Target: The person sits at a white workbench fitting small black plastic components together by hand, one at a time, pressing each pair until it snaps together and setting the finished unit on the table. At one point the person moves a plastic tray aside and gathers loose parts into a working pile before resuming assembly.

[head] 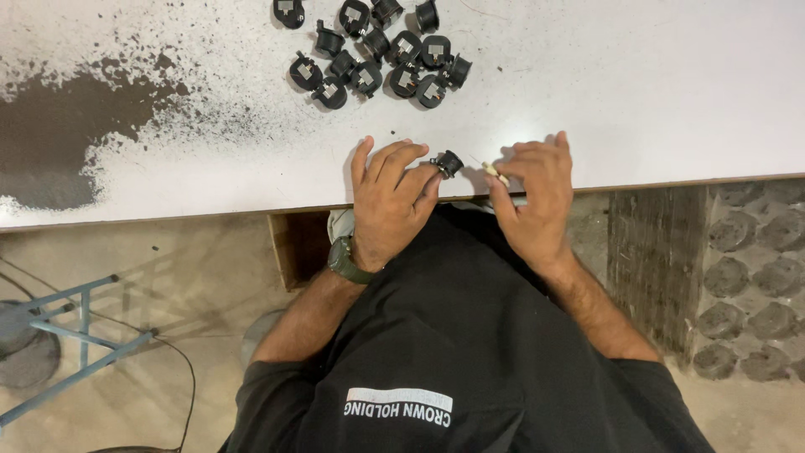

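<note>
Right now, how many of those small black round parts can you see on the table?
About 15. One black part is held at the left hand fingertips near the table edge; roughly 14 lie in a pile at the far side. Overlaps may hide some.

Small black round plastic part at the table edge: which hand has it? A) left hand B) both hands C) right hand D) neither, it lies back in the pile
A: the left hand pinches the small black round plastic part at its fingertips, while the right hand holds a small pale piece.
</note>
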